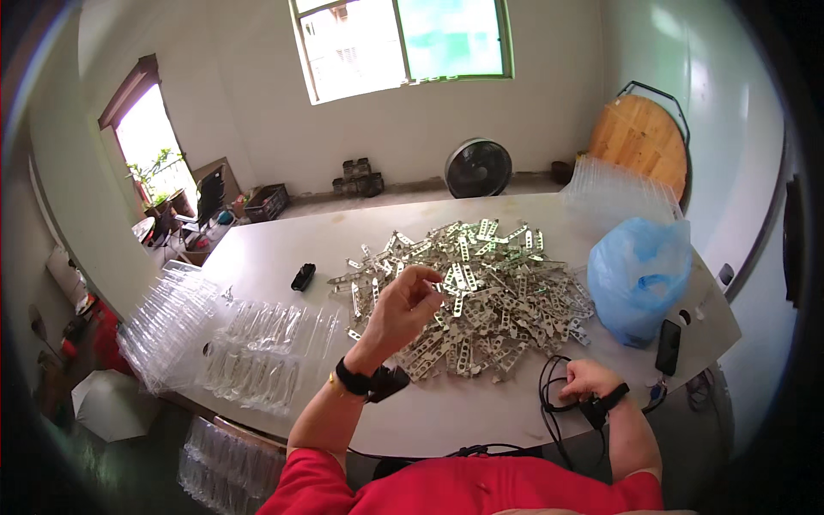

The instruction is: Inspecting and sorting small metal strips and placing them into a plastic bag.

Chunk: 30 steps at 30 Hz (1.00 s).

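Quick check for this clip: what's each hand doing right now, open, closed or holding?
Left hand: fingers curled, over the metal pieces; any hold cannot be told.
Right hand: curled by the black cable; grip cannot be told.

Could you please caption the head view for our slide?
Left hand by a heap of perforated metal pieces, right hand beside a black cable.

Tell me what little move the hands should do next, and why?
Maybe bring the right hand toward the metal pieces: it is off to their side, by a black cable, while the left hand is at the pile. I can't tell whether the left hand holds a piece.
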Motion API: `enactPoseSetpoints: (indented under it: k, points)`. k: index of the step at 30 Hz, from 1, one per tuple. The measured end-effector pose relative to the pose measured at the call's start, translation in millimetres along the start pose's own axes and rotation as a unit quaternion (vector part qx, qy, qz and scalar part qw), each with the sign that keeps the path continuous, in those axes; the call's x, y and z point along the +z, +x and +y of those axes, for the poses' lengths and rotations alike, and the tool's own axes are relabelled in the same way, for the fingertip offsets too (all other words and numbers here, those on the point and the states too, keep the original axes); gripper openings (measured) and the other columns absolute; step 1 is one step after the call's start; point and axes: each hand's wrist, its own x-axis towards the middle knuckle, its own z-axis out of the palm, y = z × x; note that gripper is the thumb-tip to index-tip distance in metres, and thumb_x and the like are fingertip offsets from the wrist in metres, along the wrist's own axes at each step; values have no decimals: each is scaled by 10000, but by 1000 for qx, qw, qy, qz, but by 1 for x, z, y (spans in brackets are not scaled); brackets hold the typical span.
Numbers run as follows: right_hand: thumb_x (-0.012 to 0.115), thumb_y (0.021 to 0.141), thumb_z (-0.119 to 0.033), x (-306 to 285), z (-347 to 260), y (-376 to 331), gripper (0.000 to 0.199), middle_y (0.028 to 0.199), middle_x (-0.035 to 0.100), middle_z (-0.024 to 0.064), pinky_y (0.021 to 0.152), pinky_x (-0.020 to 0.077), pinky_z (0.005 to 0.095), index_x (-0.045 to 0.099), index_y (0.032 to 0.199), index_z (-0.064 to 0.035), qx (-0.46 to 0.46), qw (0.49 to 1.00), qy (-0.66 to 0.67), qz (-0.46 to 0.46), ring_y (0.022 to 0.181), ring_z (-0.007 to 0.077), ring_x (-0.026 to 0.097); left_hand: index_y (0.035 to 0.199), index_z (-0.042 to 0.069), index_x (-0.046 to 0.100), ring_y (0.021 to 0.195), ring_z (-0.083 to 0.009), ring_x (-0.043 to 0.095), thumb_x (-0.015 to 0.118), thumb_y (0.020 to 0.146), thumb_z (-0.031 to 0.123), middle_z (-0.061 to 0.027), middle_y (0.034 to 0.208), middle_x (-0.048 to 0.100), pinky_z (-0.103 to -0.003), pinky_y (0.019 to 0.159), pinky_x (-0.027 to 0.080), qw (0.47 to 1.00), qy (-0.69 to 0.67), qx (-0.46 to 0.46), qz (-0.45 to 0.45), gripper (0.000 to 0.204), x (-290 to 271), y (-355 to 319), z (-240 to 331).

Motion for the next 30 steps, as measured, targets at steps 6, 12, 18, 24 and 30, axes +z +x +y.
enactPoseSetpoints:
  k: [6, 12, 18, 24, 30]
  points:
    - [890, 687, -202, 1, -2, 5, 362, 669, 679, 71, 477, 508, 322, 581, 755, -27, 24, 1000, -1, -2, 557, 166, 660, 1202, -66, 577, 758, -115, 611, 605, 926, -66, -79, 918, 648, -263, 655, 493, 951, -216, 182, -129, 278, 2, -68, 128]
    - [905, 682, -213, -1, -1, 8, 375, 652, 667, 78, 478, 509, 334, 585, 754, -32, 37, 999, 1, -18, 552, 169, 655, 1133, -21, 670, 565, -197, 556, 693, 904, 40, -116, 781, 616, -318, 492, 428, 820, -385, 376, -193, 237, 17, -75, 168]
    - [924, 654, -237, -3, 2, 13, 422, 635, 632, 78, 470, 510, 330, 560, 727, -35, 12, 1000, -6, -25, 548, 171, 648, 1111, 37, 713, 511, -147, 496, 743, 897, 68, -78, 662, 553, -299, 433, 379, 796, -414, 423, -127, 219, 30, -79, 183]
    - [941, 670, -221, -6, 8, 18, 419, 654, 663, 74, 479, 522, 307, 569, 753, -45, 19, 999, -26, -34, 561, 180, 683, 1059, 16, 706, 518, -150, 496, 702, 946, 110, -77, 676, 568, -299, 457, 395, 781, -411, 442, -162, 147, 24, -81, 171]
    - [922, 665, -198, -5, 5, 16, 391, 620, 632, 68, 476, 510, 316, 571, 731, -37, 26, 999, -16, -34, 532, 164, 642, 1037, -21, 716, 512, -149, 490, 676, 983, 211, -79, 682, 570, -303, 450, 395, 838, -313, 412, -176, 241, 6, -74, 166]
